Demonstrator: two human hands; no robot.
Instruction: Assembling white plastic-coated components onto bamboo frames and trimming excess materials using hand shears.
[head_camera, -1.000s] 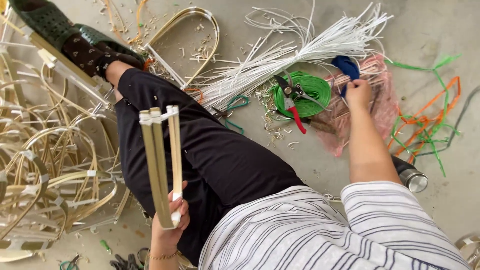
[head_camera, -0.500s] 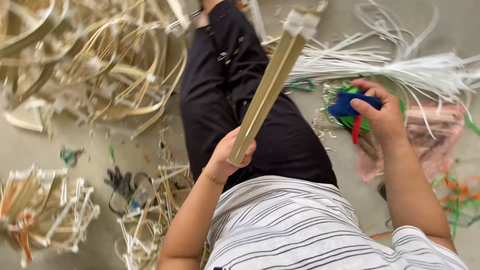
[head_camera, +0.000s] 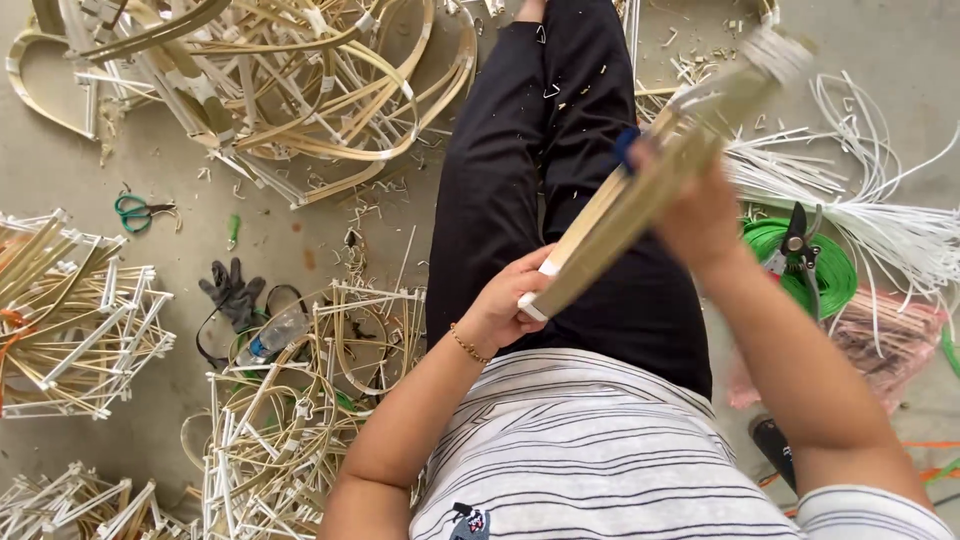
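The left hand (head_camera: 505, 300) is gripping the lower end of a bundle of bamboo strips (head_camera: 640, 195) — slanting above the lap — while the right hand (head_camera: 690, 215) is closing its grip around the middle, a blue thing (head_camera: 625, 145) peeking out beside it.

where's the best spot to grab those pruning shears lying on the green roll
Take the pruning shears by the handles, the lower end, coming from above. They lie roughly flat on the green roll with the dark blades pointing up-frame toward the white strips, so the handle end looks like the safer part, probably with room for fingers to close around both handles together.
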